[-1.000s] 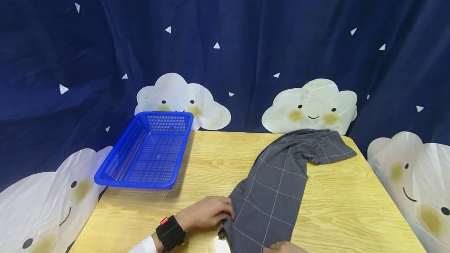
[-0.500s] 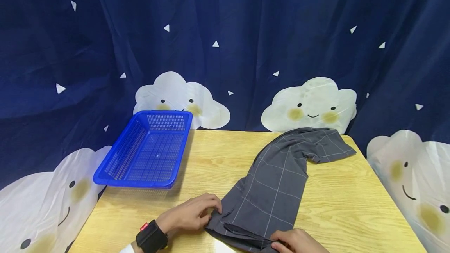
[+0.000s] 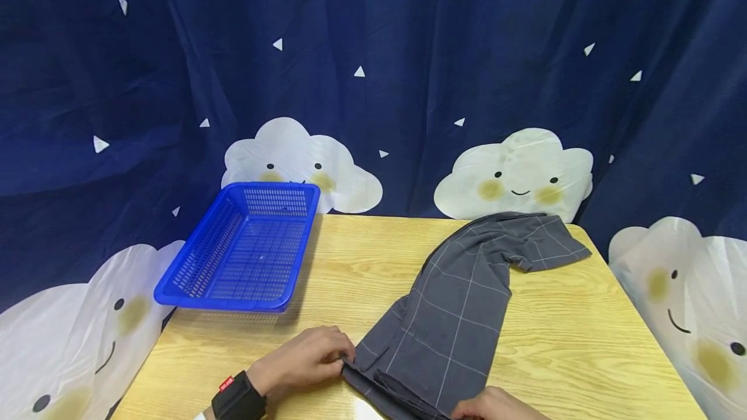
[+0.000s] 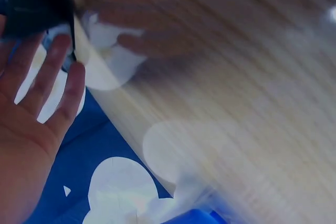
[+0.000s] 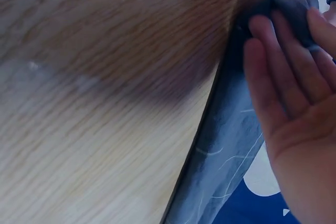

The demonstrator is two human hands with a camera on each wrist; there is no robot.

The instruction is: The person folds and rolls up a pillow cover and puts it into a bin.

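A dark grey garment [image 3: 458,323] with thin white checks lies lengthwise on the table, folded narrow. Its exact kind is hard to tell. The far end bends off to the right, and the near end shows layered edges. My left hand [image 3: 306,358] pinches the near left corner between thumb and fingers; in the left wrist view dark cloth hangs by the fingers of that hand [image 4: 31,108]. At the bottom of the head view, my right hand [image 3: 493,405] holds the near right part of the edge. In the right wrist view this hand [image 5: 294,93] has cloth at its fingertips.
A blue plastic basket [image 3: 290,284] with slotted walls stands at the back left of the wooden table [image 3: 583,342]. Behind the table hangs a dark blue curtain [image 3: 397,31] printed with clouds and white triangles. A black band [image 3: 238,399] wraps the left wrist.
My left hand has moved left and slightly nearer, drawing the garment's near left corner out. The right hand first rose into view, then lowered slightly. The near edge is now stretched between both hands.
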